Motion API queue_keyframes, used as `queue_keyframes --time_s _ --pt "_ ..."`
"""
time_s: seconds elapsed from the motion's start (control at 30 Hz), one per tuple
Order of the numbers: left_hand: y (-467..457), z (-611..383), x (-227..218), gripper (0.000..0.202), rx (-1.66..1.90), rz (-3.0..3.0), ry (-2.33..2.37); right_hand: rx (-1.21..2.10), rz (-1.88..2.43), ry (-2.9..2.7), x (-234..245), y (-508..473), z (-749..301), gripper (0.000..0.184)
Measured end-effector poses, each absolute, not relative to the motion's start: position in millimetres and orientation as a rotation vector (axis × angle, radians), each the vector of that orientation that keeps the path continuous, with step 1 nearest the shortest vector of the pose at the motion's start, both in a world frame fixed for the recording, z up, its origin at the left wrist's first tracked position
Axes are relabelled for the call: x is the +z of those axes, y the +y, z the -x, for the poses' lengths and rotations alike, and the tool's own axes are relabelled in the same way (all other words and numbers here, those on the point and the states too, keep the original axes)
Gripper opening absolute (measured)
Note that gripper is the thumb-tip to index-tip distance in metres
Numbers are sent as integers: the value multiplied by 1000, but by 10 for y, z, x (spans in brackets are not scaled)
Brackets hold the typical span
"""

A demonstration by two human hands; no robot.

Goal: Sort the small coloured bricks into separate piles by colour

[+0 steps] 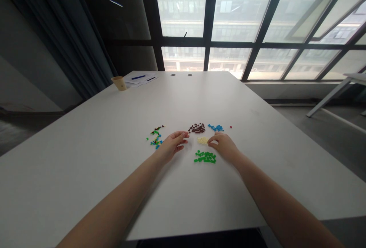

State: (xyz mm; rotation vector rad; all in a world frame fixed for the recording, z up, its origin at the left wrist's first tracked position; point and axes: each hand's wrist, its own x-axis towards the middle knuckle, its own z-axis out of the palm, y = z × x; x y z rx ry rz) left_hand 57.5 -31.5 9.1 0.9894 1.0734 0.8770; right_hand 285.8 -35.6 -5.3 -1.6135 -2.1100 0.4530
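My left hand point(174, 144) hovers beside the brown toy brick pile, fingers loosely curled and apart with nothing visible between them. Small brown bricks point(198, 128) lie just beyond its fingertips. My right hand point(223, 145) reaches down to the right edge of a pale yellow brick pile point(203, 140). Its thumb and fingers are pinched together there; whatever they grip is hidden. Green bricks point(206, 157) are grouped nearer to me, and blue bricks point(216, 128) sit behind the right hand. Left of my left hand is a mixed-colour cluster of bricks point(156, 138), partly covered by that hand.
A single red brick point(231, 127) lies right of the blue group. At the far left of the white table point(206, 99) stand a paper cup point(119, 83) and papers point(137, 82) with a blue pen point(138, 77). Windows and a dark curtain point(57, 30) border the table.
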Motion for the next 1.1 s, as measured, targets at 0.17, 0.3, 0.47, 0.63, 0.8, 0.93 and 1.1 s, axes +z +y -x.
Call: queue_keyframes --time_s 0.17,0.3,0.47,0.63,0.8,0.93,1.1 --pt "-297 -544 139 41 905 -1030 1105 450 1617 -2062 -31 -324 -2904 14" --pt "-195 -371 241 35 953 -1236 1244 468 1679 -2036 2 -313 -2956 14" --pt "-45 -26 272 21 869 -1885 1614 528 1658 -2092 40 -371 -2923 17" --pt "14 128 179 17 491 -2113 1775 469 1696 -2046 78 -376 -2915 22" --pt "13 111 147 16 350 -2143 1661 464 1708 -2009 81 -354 -2948 24" --pt "14 102 122 14 269 -2216 1562 476 1710 -2001 82 -355 -2948 24" --pt "-42 40 160 15 332 -2272 1541 485 1709 -2008 107 -374 -2933 25"
